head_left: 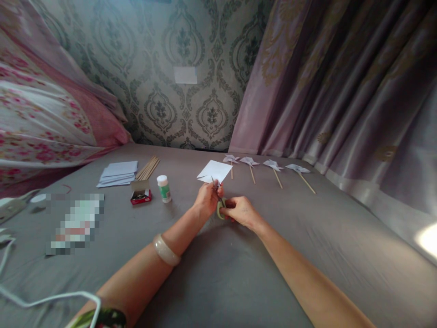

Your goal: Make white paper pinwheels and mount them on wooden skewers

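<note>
A square sheet of white paper is held up at its near corner by my left hand, whose fingers are closed on it. A slit shows at the sheet's left corner. In my right hand is a pair of scissors with light green handles, my fingers closed round the loops. The blades point away from me and lie over the near part of the paper, beside my left fingers. Whether the left fingers also touch the blades, I cannot tell.
Several paper pinwheels on sticks lie at the right back. Left stand a glue bottle and a small red box, with wooden sticks and stacked paper behind. A white cable crosses the near left.
</note>
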`<state>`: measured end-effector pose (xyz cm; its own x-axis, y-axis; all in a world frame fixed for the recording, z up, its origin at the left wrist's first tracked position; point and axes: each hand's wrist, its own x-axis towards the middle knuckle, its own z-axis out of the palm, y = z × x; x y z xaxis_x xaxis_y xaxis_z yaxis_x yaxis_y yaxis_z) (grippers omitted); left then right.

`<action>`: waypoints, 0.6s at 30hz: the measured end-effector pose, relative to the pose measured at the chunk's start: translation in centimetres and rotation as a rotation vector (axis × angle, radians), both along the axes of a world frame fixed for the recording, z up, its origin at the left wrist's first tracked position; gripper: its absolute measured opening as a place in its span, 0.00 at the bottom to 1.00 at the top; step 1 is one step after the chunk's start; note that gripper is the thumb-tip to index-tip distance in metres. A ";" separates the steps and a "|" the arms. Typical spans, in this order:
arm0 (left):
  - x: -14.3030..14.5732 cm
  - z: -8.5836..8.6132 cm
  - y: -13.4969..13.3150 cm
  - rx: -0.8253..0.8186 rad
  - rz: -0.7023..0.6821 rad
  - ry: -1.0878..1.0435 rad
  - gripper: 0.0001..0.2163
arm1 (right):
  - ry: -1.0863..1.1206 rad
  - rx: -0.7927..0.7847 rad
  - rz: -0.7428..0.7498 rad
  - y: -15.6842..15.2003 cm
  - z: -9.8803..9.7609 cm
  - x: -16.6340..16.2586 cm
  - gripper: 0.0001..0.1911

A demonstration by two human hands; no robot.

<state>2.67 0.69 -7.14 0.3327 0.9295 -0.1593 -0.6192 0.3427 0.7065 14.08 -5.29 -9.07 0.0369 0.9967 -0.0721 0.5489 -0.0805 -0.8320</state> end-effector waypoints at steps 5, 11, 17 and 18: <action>-0.1 -0.4 0.5 0.001 0.041 0.012 0.06 | -0.172 0.144 -0.074 -0.9 1.7 -0.4 0.10; -0.7 -1.0 1.0 0.052 0.025 0.034 0.09 | -0.272 0.170 0.030 -2.0 3.1 1.9 0.14; -1.1 -1.4 1.3 0.096 -0.024 0.072 0.12 | -0.248 0.100 -0.030 -3.9 2.6 6.4 0.15; -1.2 -1.4 1.4 0.102 -0.019 0.078 0.12 | -0.280 0.084 -0.077 -4.5 2.5 7.3 0.16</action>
